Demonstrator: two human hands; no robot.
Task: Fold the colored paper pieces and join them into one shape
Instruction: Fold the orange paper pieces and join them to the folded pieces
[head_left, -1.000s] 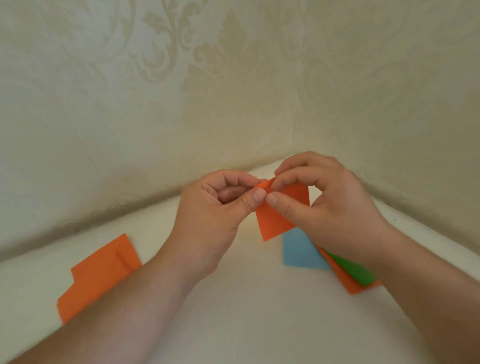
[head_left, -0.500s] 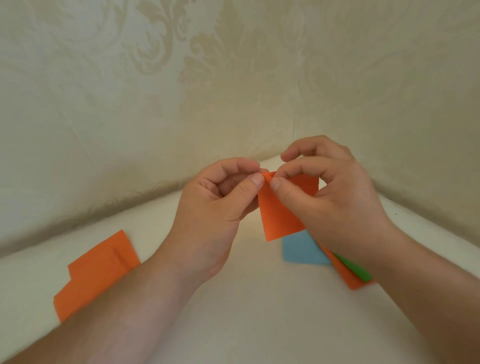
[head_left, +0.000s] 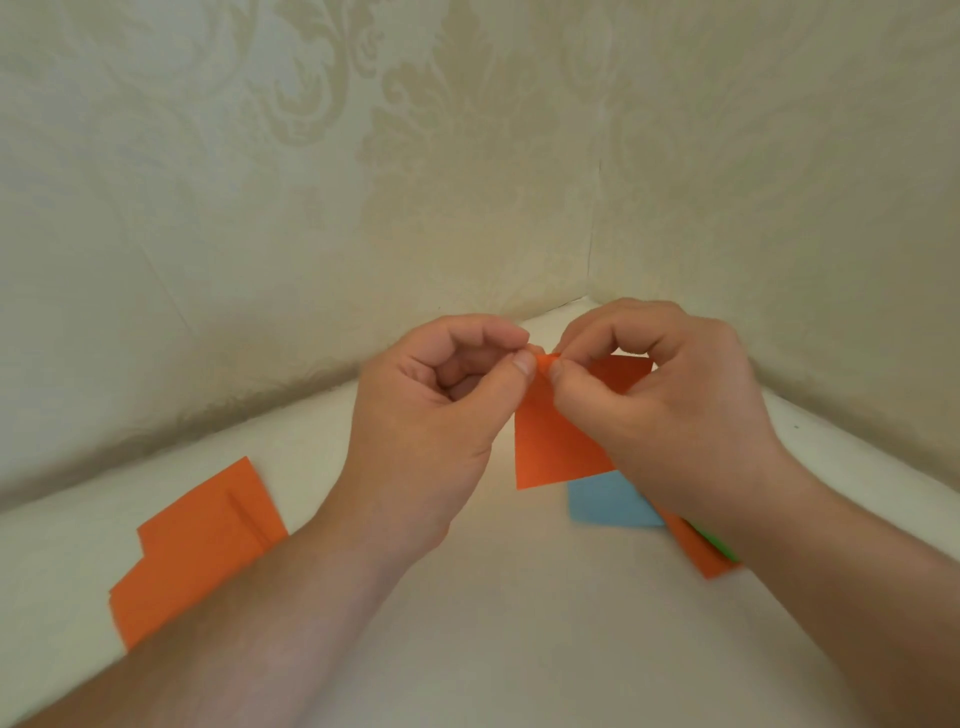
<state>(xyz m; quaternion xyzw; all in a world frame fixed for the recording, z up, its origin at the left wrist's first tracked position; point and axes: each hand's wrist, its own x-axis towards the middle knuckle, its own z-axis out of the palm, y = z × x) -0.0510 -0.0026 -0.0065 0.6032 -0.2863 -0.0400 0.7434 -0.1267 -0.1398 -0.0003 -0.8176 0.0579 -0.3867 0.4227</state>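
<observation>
A pale table (head_left: 498, 597) meets patterned wallpaper (head_left: 467, 156). Above it, an orange paper square (head_left: 550, 447) is pinched at its top corner by the left hand (head_left: 436, 410) and right hand (head_left: 670, 400). Under the right wrist lie blue paper (head_left: 608, 501), green paper (head_left: 719, 545) and an orange sheet (head_left: 698, 553); outside the left forearm, orange folded pieces (head_left: 192, 551).

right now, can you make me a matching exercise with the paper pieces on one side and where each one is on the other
Things:
1. orange piece
2. blue piece
3. green piece
4. orange stack

Places:
A. flat on the table beside the left forearm
B. pinched at its top corner by the left hand and the right hand
C. mostly hidden under the right wrist, only a sliver showing
D. flat on the table just below the held paper

Pairs: 1-B, 2-D, 3-C, 4-A
</observation>
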